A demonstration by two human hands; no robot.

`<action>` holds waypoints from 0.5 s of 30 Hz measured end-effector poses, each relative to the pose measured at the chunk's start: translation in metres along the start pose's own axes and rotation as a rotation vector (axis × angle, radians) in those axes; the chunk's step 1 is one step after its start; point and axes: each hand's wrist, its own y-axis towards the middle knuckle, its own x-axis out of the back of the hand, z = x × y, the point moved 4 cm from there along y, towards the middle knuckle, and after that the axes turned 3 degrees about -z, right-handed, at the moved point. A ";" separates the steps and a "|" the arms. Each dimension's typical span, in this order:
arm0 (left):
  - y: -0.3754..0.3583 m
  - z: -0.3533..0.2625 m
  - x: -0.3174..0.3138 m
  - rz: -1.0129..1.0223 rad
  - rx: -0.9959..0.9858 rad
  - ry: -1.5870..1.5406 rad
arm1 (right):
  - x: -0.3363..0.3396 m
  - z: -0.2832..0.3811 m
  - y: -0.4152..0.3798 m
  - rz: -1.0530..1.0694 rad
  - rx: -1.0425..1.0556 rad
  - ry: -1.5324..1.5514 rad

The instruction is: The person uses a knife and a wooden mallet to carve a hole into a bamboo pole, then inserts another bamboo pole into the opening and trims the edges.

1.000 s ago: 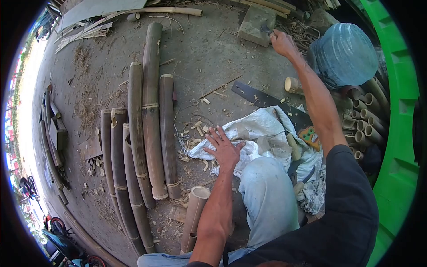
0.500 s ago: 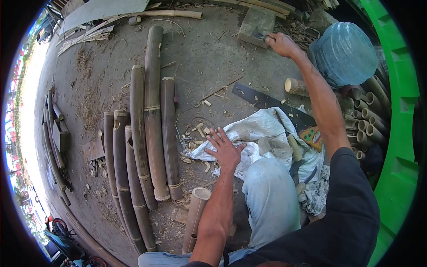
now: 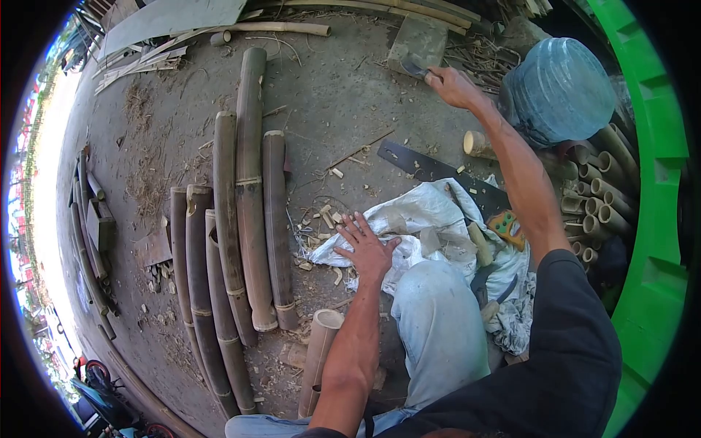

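Observation:
My right hand [image 3: 454, 86] reaches out at the upper right with its fingers closed round a small bladed tool [image 3: 414, 67], whose metal end lies over a square stone block [image 3: 419, 42]. My left hand [image 3: 369, 250] is spread with its palm down on the edge of a crumpled white sack [image 3: 416, 209], and nothing is in it. On the sack lie grey stone pieces and a short bamboo piece [image 3: 480, 244]. Beyond the sack is a saw [image 3: 418, 160] with an orange and green handle [image 3: 505, 228], partly hidden by the cloth and my right arm.
Several long bamboo poles [image 3: 250, 182] lie left of my left hand. A short bamboo tube [image 3: 321, 350] is beside my left forearm. A blue water jug [image 3: 561, 91] and stacked bamboo tubes [image 3: 610, 193] are at the right, beside a green panel [image 3: 648, 241]. Wood chips litter the floor.
My right hand has shifted slightly left and down with the tool, and the blade shows more fully over the block. My left hand stays spread on the sack.

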 end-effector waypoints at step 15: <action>-0.004 0.003 -0.003 0.001 -0.003 -0.002 | -0.037 -0.033 -0.034 -0.097 -0.291 0.585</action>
